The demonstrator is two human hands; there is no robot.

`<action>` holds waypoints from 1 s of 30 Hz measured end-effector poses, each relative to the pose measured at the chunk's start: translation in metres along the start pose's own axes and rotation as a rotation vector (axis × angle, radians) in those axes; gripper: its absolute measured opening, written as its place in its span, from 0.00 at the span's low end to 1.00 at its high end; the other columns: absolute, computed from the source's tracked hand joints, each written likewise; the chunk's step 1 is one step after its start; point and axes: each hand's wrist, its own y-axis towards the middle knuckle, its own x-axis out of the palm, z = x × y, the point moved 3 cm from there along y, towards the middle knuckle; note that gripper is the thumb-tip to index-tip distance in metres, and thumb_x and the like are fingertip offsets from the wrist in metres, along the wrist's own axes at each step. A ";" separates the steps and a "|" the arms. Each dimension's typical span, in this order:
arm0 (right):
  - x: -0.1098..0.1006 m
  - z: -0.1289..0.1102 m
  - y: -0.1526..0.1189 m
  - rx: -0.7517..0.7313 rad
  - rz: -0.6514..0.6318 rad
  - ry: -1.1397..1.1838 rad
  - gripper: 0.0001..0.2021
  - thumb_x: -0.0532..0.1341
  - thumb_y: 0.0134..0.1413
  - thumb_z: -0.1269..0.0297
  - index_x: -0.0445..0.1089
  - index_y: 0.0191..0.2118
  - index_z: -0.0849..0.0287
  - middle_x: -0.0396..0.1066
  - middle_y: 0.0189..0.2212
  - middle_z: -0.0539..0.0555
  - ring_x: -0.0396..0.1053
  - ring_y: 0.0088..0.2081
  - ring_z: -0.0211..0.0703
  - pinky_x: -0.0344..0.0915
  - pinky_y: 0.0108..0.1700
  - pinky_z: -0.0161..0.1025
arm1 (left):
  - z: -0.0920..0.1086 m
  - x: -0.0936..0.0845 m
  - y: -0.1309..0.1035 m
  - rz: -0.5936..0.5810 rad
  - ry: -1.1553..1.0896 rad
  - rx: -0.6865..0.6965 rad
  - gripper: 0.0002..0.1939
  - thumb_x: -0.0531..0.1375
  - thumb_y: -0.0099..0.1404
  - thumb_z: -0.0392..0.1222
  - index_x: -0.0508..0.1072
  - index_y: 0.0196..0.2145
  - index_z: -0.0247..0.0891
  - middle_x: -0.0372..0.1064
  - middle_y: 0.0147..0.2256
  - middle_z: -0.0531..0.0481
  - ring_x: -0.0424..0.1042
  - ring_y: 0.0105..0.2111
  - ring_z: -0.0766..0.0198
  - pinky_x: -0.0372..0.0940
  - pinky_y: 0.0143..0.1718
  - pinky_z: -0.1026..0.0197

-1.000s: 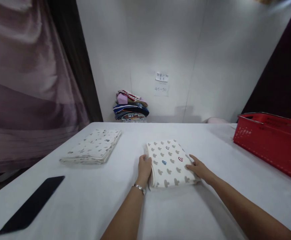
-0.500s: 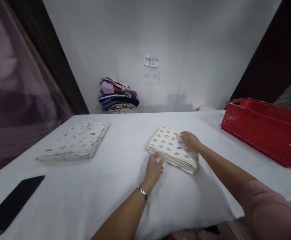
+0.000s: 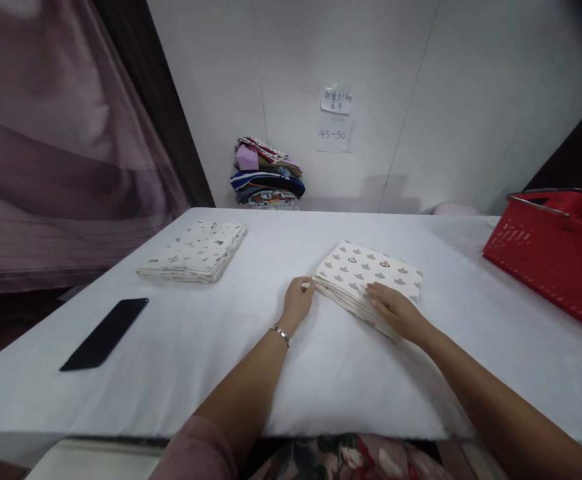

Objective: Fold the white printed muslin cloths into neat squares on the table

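Note:
A folded cream cloth (image 3: 365,267) printed with grey cloud-like shapes and a few coloured motifs lies in front of me. My left hand (image 3: 298,301) is closed in a pinch at the cloth's left corner, thumb and fingertips around its layered edge. Across the front right part of the cloth rests my right hand (image 3: 395,312), flat with fingers stretched out on top. Farther left sits a second folded cream cloth (image 3: 198,250) with small dark prints, untouched by either hand.
The white-covered table (image 3: 251,373) holds a flat black object (image 3: 105,333) at left and a red basket (image 3: 555,253) with a metal handle at right. A stack of folded fabrics (image 3: 268,177) stands by the back wall, under paper notes (image 3: 335,135). A purplish curtain (image 3: 65,133) hangs at left.
The view has shifted right. My right hand has moved from the cloth's far right side to its front edge. My left hand has closed on the left corner.

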 end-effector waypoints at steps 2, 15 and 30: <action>-0.002 0.003 -0.016 -0.028 0.041 -0.051 0.22 0.49 0.61 0.54 0.66 0.56 0.54 0.60 0.59 0.54 0.53 0.62 0.50 0.51 0.62 0.51 | 0.005 -0.002 0.004 0.012 0.027 0.018 0.11 0.58 0.59 0.44 0.73 0.38 0.39 0.69 0.30 0.49 0.68 0.30 0.64 0.64 0.33 0.63; 0.030 0.025 -0.067 -0.214 0.293 -0.289 0.23 0.50 0.61 0.65 0.55 0.62 0.55 0.61 0.59 0.55 0.55 0.61 0.51 0.54 0.60 0.56 | 0.039 0.016 0.052 -0.102 0.497 -0.111 0.10 0.61 0.55 0.48 0.70 0.26 0.38 0.71 0.28 0.51 0.67 0.30 0.64 0.55 0.28 0.65; 0.023 0.029 -0.078 -0.160 0.409 -0.110 0.24 0.54 0.60 0.63 0.56 0.62 0.52 0.57 0.61 0.55 0.51 0.63 0.52 0.52 0.61 0.56 | 0.022 0.009 0.062 -0.157 0.426 -0.144 0.15 0.59 0.58 0.50 0.73 0.36 0.36 0.74 0.38 0.46 0.71 0.37 0.62 0.60 0.34 0.65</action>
